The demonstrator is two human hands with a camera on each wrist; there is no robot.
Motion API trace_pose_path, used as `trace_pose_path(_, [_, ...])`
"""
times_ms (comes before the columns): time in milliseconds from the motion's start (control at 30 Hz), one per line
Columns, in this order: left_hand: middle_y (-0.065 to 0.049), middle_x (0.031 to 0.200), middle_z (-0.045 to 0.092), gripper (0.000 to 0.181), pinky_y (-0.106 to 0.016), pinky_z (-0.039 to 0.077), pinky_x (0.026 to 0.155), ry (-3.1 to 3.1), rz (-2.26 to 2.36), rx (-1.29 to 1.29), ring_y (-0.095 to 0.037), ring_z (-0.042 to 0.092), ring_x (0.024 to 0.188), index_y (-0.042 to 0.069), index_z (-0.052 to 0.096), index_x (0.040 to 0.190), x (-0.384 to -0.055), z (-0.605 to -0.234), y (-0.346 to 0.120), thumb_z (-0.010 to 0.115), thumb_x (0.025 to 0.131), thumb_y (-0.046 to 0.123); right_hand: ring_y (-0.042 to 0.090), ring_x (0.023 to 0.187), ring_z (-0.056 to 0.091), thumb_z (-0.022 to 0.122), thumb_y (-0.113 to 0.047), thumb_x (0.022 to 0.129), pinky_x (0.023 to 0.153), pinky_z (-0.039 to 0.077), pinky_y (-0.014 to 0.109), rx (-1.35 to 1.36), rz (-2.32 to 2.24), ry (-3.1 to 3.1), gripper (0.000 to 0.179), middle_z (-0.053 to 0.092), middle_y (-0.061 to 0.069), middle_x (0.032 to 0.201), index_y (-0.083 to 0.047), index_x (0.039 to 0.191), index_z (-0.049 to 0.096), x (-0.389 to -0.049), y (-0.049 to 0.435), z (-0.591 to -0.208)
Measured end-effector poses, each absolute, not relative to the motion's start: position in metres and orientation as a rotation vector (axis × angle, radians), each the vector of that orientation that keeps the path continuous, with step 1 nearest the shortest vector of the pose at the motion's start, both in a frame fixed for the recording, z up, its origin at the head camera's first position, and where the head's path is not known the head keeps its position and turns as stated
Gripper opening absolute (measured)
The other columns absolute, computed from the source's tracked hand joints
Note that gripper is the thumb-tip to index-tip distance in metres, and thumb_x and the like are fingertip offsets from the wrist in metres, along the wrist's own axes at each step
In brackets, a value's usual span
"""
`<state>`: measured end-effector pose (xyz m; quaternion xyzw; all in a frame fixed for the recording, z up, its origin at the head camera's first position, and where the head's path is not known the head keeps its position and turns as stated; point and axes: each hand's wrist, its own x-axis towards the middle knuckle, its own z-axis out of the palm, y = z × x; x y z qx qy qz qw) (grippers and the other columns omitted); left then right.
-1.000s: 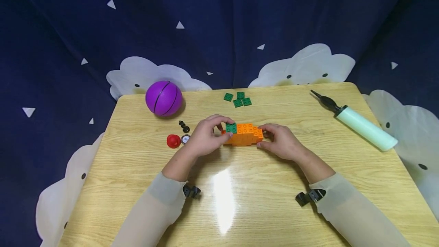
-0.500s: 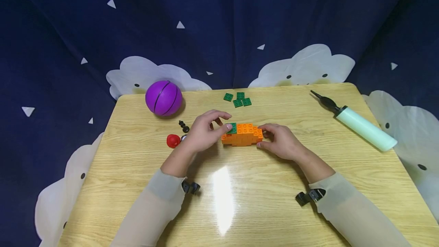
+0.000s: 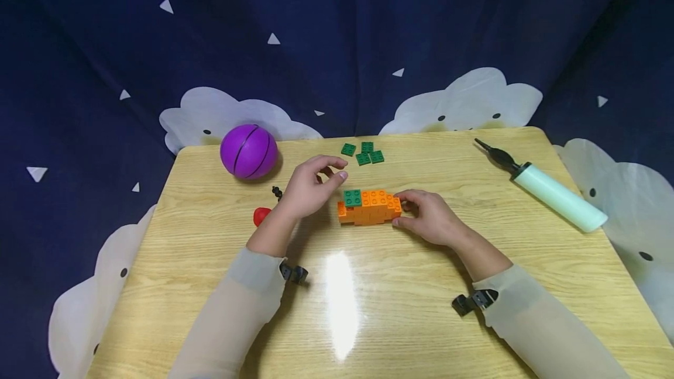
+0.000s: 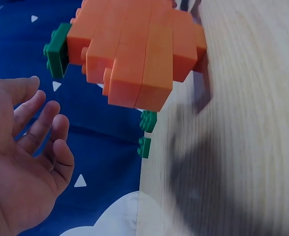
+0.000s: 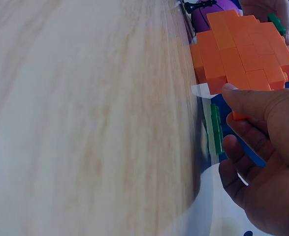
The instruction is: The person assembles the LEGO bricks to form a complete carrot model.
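Note:
An orange toy-brick block, stepped at both ends, stands on the table with one flat green brick on top near its left end. My right hand holds the block's right end between thumb and fingers; in the right wrist view the thumb lies along the orange side. My left hand hovers behind and left of the block, fingers loosely bent, holding nothing. In the left wrist view a gap shows between those fingers and the green brick. Several loose flat green bricks lie just beyond the left fingertips.
A purple ball sits at the back left. A red object and a small black piece lie beside the left forearm, partly hidden. A pale green hand pump lies at the right. A dark curtain hangs behind the table.
My left hand has let go of the green brick on top of the block and moved up and away toward the loose green bricks. The right hand keeps its hold on the block.

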<state>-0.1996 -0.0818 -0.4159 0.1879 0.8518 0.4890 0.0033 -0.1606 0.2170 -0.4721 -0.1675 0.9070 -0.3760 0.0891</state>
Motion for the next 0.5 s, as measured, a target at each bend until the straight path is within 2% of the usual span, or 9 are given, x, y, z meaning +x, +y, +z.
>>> trace_pose_path(100, [0.005, 0.115, 0.067, 0.028, -0.039, 0.052, 0.084, 2.677, 1.545, 0.557, -0.018, 0.061, 0.098, 0.014, 0.072, 0.125, -0.204, -0.417, -0.082, 0.068, 0.102, 0.030, 0.026, 0.111, 0.067, 0.085, -0.021, 0.088, 0.096, 0.055, 0.046, -0.493, -1.126, 2.692, 0.053, 0.068, 0.010, 0.129, -0.006, 0.135, 0.065, -0.161, 0.216, -0.472])
trace_pose_path(500, [0.000, 0.120, 0.068, 0.025, -0.039, 0.053, 0.083, 2.690, 1.519, 0.441, -0.024, 0.063, 0.102, 0.013, 0.072, 0.124, -0.221, -0.432, -0.079, 0.067, 0.103, 0.025, 0.027, 0.110, 0.068, 0.085, -0.022, 0.089, 0.095, 0.056, 0.047, -0.490, -1.134, 2.705, 0.054, 0.068, 0.012, 0.129, -0.005, 0.136, 0.064, -0.161, 0.216, -0.473])
